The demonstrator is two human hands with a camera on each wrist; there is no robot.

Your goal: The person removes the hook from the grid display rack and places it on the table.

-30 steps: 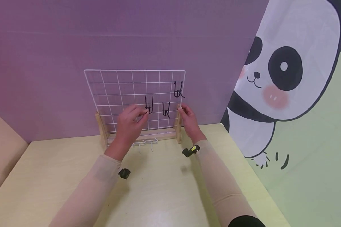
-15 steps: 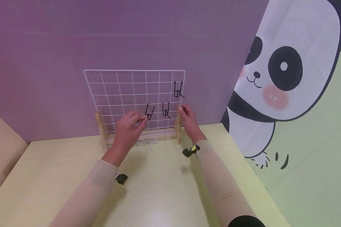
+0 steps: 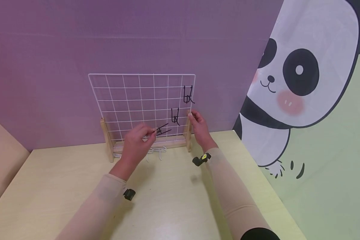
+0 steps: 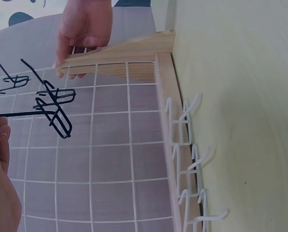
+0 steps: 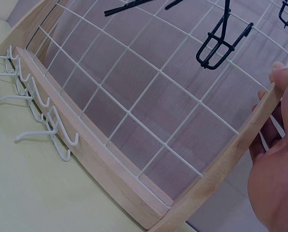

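My left hand [image 3: 138,141] pinches the stem of a black wire hook [image 3: 163,130], its two prongs tilted over to the right. This hook overlaps the lower part of the white wire grid [image 3: 144,95] in the head view; in the left wrist view its frame [image 4: 61,118] is in front of the mesh. Two more black hooks hang on the grid's right side, an upper hook [image 3: 188,96] and a lower hook [image 3: 175,117]. At the right edge, my right hand [image 3: 200,128] grips the top of the stand's wooden upright [image 5: 221,154] between thumb and fingers.
Several white wire hooks [image 5: 52,128] lean along the front of the stand's wooden base bar [image 5: 110,183]. The stand rests on a pale wooden table [image 3: 168,200] near a purple backdrop [image 3: 48,83]. A panda picture [image 3: 300,93] covers the wall at right.
The black hook in my left hand has come down along the grid. Its prongs have swung from upright to pointing right. My right hand stays on the upright.
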